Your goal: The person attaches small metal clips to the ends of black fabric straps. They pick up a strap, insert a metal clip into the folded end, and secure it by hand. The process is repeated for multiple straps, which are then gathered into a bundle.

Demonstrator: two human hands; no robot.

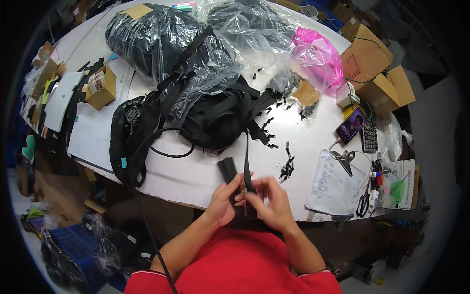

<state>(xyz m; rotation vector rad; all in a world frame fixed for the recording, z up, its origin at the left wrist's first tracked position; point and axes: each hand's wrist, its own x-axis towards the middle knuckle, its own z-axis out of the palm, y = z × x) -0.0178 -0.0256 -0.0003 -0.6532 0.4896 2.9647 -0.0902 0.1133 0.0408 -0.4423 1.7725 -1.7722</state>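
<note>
Near the table's front edge, my left hand [223,203] is closed on a wide black strap [227,170], whose flat end sticks up past the thumb. My right hand [271,202] grips a narrower black strap [247,164] that runs up toward the heap of black webbing [215,117] on the table. Both hands are close together, with the strap parts between them dark and partly hidden by the fingers. Several small black pieces [287,164], too small to name surely, lie on the white tabletop beyond my right hand.
Plastic-wrapped black bundles [147,41] and a pink bag [320,59] fill the far side. At right lie a clipboard [335,183], phone [351,125], calculator [369,136], scissors [362,205] and open carton [387,90]. A black mesh bag [128,142] and small box [101,88] sit left.
</note>
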